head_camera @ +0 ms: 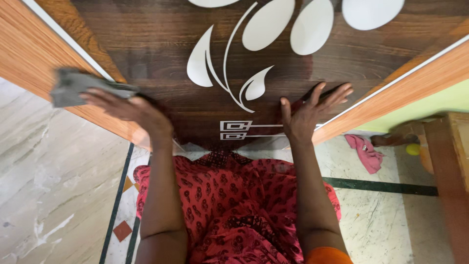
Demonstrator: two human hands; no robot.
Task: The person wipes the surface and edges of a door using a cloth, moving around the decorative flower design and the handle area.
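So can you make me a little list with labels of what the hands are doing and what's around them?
left hand: holds a grey cloth at the left edge of the door
right hand: flat on the door, fingers spread
door: dark brown wood grain, white leaf pattern, lighter wood frame
floor: marble tiles with dark stripes
pink cloth: lies on the floor at right
clothing: red printed fabric
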